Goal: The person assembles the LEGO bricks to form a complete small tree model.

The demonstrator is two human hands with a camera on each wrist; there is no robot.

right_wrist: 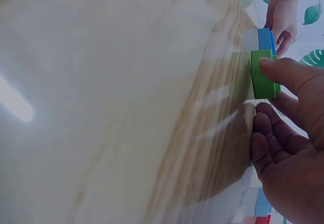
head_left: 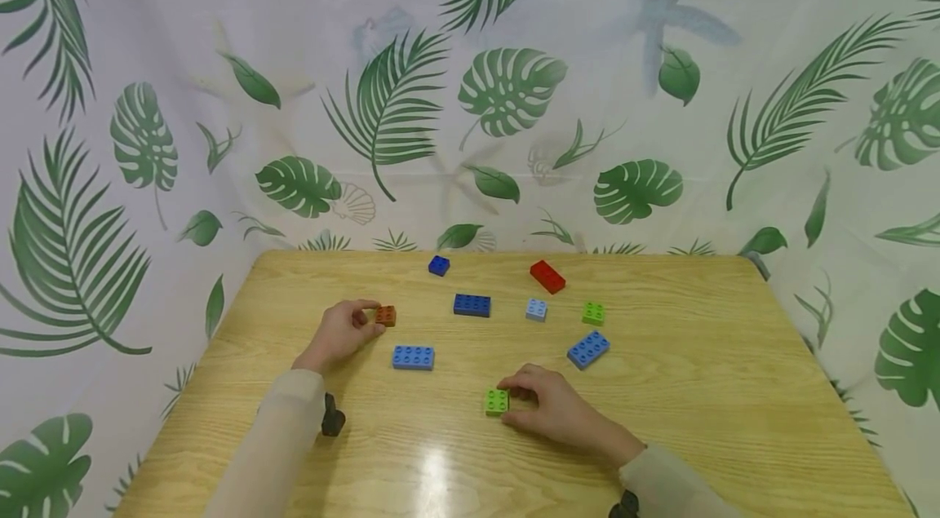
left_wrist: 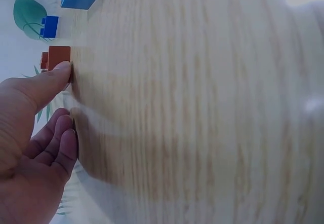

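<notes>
My left hand [head_left: 343, 334] is at the left of the table, its thumb and index finger pinching a small brown-orange toy brick [head_left: 385, 316]. In the left wrist view the thumb lies against the side of this brick [left_wrist: 59, 57], and the other fingers curl close over the tabletop. Nearer the front, my right hand [head_left: 552, 409] grips a small lime-green toy brick [head_left: 496, 402] between thumb and index finger. The right wrist view has the thumb on the green brick's face [right_wrist: 262, 79]. A long blue brick [head_left: 413, 357] lies between the two hands.
Behind lie a small blue brick [head_left: 439, 265], a long dark blue brick [head_left: 472, 305], a red brick [head_left: 547, 276] and a small light blue brick [head_left: 536, 309]. Another lime-green brick [head_left: 593, 313] and a long blue brick [head_left: 588, 349] are at right. A leaf-patterned cloth [head_left: 411, 216] borders the wooden table [head_left: 661, 298].
</notes>
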